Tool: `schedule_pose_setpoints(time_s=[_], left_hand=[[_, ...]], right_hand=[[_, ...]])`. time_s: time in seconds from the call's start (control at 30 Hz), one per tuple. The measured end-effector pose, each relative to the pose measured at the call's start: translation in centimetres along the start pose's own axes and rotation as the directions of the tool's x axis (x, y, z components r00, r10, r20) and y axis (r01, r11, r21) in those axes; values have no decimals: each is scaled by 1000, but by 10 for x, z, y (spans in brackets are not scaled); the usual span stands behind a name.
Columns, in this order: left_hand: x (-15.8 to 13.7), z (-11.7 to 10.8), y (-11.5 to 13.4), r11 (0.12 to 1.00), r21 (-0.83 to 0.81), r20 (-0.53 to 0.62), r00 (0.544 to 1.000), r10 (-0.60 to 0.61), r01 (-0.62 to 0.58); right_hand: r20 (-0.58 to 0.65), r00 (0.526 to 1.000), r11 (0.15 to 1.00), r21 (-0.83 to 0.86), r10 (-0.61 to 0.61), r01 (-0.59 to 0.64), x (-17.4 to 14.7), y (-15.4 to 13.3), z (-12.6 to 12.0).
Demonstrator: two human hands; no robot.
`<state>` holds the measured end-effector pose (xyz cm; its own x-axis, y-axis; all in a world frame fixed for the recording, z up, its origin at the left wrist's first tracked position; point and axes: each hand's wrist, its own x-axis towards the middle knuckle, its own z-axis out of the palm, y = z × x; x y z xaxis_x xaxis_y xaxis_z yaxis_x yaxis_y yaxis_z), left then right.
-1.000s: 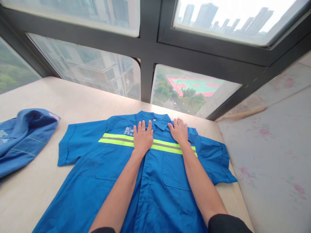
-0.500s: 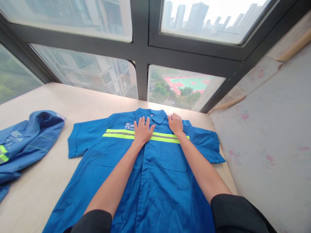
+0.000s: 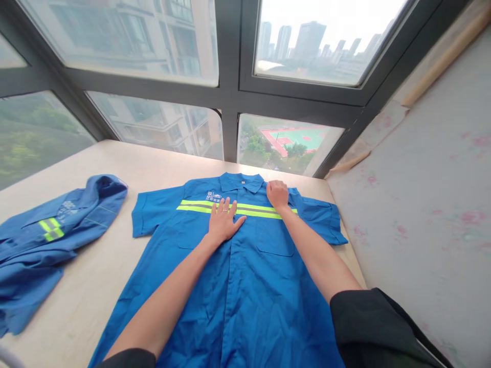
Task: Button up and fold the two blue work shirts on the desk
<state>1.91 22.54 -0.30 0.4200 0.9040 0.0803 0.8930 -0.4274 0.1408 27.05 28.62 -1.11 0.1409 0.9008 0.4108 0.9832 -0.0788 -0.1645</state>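
A blue shirt (image 3: 253, 286) lies near the window ledge's (image 3: 103, 278) right edge, left hand (image 3: 223, 223) flat on it, fingers apart, right hand (image 3: 277, 194) curled at its shoulder, grip unclear.

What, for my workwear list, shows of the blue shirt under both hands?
The blue work shirt looks like cloth, with short sleeves, pointed collar, front placket, chest pockets, white lettering and a yellow and grey band. It lies front up, creased, on a pale surface. The left hand lies flat on it; the right hand rests curled on its shoulder.
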Motion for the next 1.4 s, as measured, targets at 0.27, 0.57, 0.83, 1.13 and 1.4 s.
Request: schedule_pose_setpoints(time_s=[0.27,0.57,0.83,1.13,1.4], left_hand=[[4,-5,-25,997,23,33,997,70,-71],[17,-7,-36,997,29,37,997,68,-69],[17,-10,-36,997,37,53,996,67,-69],[20,-8,-38,994,83,47,996,72,-76],[22,-8,-36,995,76,43,998,55,-58]], right_hand=[[243,911,933,224,-333,282,-16,36,-11],[378,921,996,27,-93,89,-62,113,-49],[331,939,996,-54,89,-76,-70,137,-74],[345,896,955,-195,280,-223,-46,149,-100],[360,863,931,-221,355,-290,-48,151,-119]])
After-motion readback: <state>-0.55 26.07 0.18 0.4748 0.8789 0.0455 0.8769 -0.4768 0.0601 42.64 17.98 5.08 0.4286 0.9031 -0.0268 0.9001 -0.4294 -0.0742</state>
